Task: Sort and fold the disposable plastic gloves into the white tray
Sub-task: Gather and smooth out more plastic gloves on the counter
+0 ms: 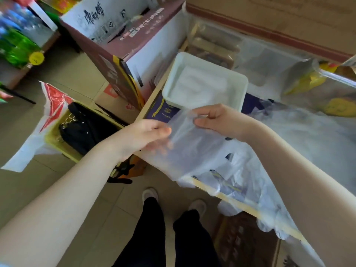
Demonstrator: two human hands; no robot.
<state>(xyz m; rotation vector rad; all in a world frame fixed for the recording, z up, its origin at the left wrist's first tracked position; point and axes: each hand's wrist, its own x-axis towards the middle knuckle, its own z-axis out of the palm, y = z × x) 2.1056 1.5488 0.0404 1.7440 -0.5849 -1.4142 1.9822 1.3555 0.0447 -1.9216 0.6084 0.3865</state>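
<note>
While both hands lift one clear glove (185, 143) just above the tabletop (227, 195), it hangs as a flat sheet, likely so it can be folded evenly. The left hand (146, 135) supports its left edge with curled fingers, and the right hand (215, 118) pinches its top edge between thumb and fingers. The white tray (238, 93) sits just beyond the hands, near enough for a short drop, with pale folded plastic already inside. More loose gloves (250, 180) lie heaped on the tabletop to the right, within easy reach.

two hands (146, 133), one white tray (243, 81)
</note>
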